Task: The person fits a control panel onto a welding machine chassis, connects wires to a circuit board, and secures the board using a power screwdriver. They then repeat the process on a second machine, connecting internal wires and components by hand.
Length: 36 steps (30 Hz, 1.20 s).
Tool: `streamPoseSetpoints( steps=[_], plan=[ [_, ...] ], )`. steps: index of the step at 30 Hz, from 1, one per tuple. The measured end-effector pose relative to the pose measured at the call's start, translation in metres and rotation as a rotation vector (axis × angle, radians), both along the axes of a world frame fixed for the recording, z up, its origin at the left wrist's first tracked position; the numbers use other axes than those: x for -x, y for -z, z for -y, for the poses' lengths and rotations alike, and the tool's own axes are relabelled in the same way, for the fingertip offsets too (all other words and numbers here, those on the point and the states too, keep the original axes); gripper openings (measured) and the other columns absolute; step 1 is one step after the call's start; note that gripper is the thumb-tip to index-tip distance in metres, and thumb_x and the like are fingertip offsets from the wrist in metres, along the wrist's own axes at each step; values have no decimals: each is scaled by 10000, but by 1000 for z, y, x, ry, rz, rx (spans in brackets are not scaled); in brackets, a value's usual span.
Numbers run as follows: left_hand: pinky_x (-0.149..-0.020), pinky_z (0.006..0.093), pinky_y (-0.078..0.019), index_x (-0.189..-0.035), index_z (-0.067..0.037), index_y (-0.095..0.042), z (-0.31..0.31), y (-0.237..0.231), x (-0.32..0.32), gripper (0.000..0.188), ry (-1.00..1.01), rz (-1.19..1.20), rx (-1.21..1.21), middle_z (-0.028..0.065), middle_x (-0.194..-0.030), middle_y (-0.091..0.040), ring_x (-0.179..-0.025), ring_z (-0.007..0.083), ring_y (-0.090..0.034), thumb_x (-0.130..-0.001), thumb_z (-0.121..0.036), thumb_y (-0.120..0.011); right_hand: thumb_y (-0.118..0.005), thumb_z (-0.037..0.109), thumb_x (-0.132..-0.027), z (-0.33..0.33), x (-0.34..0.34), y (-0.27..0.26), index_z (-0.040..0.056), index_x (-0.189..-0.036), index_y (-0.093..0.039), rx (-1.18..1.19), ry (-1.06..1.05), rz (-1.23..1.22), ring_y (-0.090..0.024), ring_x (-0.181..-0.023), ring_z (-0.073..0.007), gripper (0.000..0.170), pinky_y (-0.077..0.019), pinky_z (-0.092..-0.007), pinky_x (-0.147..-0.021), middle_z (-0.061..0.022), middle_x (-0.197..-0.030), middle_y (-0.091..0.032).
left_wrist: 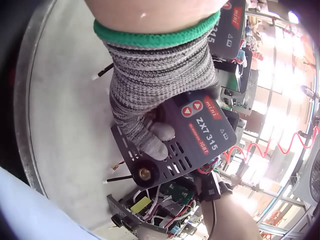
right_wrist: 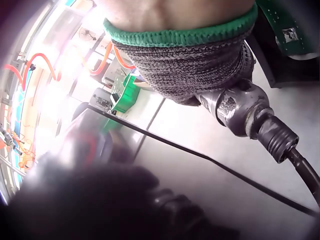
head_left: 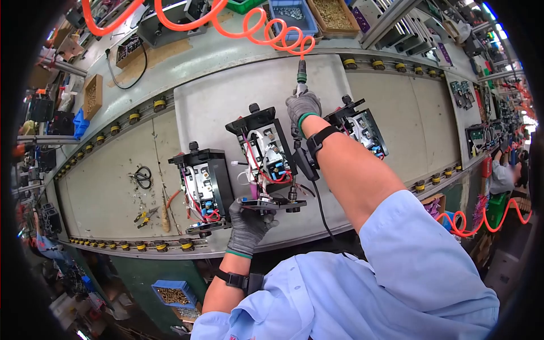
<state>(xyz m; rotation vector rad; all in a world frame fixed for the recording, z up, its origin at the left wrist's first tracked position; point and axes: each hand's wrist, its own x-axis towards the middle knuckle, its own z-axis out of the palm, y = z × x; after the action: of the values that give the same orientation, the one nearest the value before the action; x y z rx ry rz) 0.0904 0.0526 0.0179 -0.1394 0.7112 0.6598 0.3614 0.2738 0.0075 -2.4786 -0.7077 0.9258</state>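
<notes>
Three black device units stand in a row on a pale board; the middle unit [head_left: 266, 147] has its inner wires and white parts exposed. My gloved left hand [head_left: 247, 226] grips the edge of its front panel [head_left: 277, 203]. In the left wrist view the left hand [left_wrist: 155, 95] has its fingers curled onto the panel [left_wrist: 202, 127], which is marked ZX7 315, near the vent slots. The gloved right hand [head_left: 304, 109] grips an air-driven tool [head_left: 301, 85] between the middle and right units. The tool [right_wrist: 245, 112] shows metal in the right wrist view.
The left unit [head_left: 207, 181] and right unit [head_left: 362, 130] flank the middle one. An orange coiled hose [head_left: 260, 34] runs to the tool. Scissors [head_left: 141, 177], yellow-handled cutters [head_left: 146, 217] and loose screws lie at left. Blue bin [head_left: 292, 20] at the back.
</notes>
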Motion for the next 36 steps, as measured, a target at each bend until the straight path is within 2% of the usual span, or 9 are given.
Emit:
streamPoseSetpoints(
  steps=[7,10,11,12,16,20,26,30,36],
  plan=[
    [-774,520,-634,-1157,-53,-668,0,-25,0,679,107,-205,0,123,-924,-709,-762,253,-718,-796,-617,-783,-728,316,-810,-12,2,-49,39,-1180,-612,-60,-122,146,-673,-1119,-395,477,-531,-480,-964,-237,-1165,-694],
    [-647,389,-632,-1244,-121,-594,4,-41,-14,514,125,-579,-88,57,-936,-659,-706,157,-646,-870,-400,-811,-730,297,-813,-33,-18,-65,53,-984,-677,-227,-282,-82,-728,-785,-338,303,-585,-452,-738,-152,-804,-714],
    [-622,318,-615,-1315,-85,-532,5,-39,-16,595,146,-667,-164,41,-967,-630,-706,117,-596,-881,-384,-809,-732,253,-829,-19,-5,-115,62,-890,-651,-300,-208,-224,-650,-583,-225,216,-550,-418,-561,-73,-659,-635],
    [-622,318,-615,-1315,-85,-532,4,-37,-17,595,142,-651,-171,41,-967,-630,-706,117,-596,-881,-384,-809,-731,174,-890,-13,-10,-138,76,-1048,-575,-332,-278,-350,-625,-620,-159,243,-517,-329,-492,-46,-812,-600],
    [-607,347,-626,-1274,-87,-527,0,-27,-13,584,209,-681,-205,58,-975,-624,-705,157,-626,-872,-400,-815,-717,179,-905,47,-3,-248,107,-1082,-539,-314,-329,-472,-613,-645,-100,261,-514,-255,-514,-30,-823,-600],
    [-632,343,-616,-1294,-78,-515,-2,-23,-1,621,295,-594,-243,84,-1058,-639,-767,190,-670,-882,-451,-791,-781,249,-851,109,-14,-298,44,-1073,-581,-313,-431,-218,-614,-674,-90,363,-530,-271,-567,-11,-818,-614],
    [-631,290,-584,-1427,-27,-384,0,-29,20,790,389,-484,-227,96,-1146,-645,-823,206,-711,-885,-432,-791,-774,253,-870,165,-74,-290,49,-1091,-587,-244,-270,-140,-649,-691,-104,355,-557,-272,-570,-12,-835,-618],
    [-637,280,-581,-1438,8,-421,14,-40,37,769,742,-624,-190,93,-1120,-657,-824,196,-709,-893,-395,-785,-795,244,-862,175,-154,-254,66,-1120,-593,-274,-228,-201,-662,-695,-123,373,-564,-286,-566,-10,-853,-625],
    [-752,294,-598,-1429,41,-483,14,-72,-60,686,959,-522,-381,184,-1267,-651,-904,192,-708,-944,-380,-722,-779,204,-870,165,-243,-154,86,-1083,-589,-244,-177,-612,-684,-687,-155,309,-564,-324,-572,-31,-862,-653]
  ],
)
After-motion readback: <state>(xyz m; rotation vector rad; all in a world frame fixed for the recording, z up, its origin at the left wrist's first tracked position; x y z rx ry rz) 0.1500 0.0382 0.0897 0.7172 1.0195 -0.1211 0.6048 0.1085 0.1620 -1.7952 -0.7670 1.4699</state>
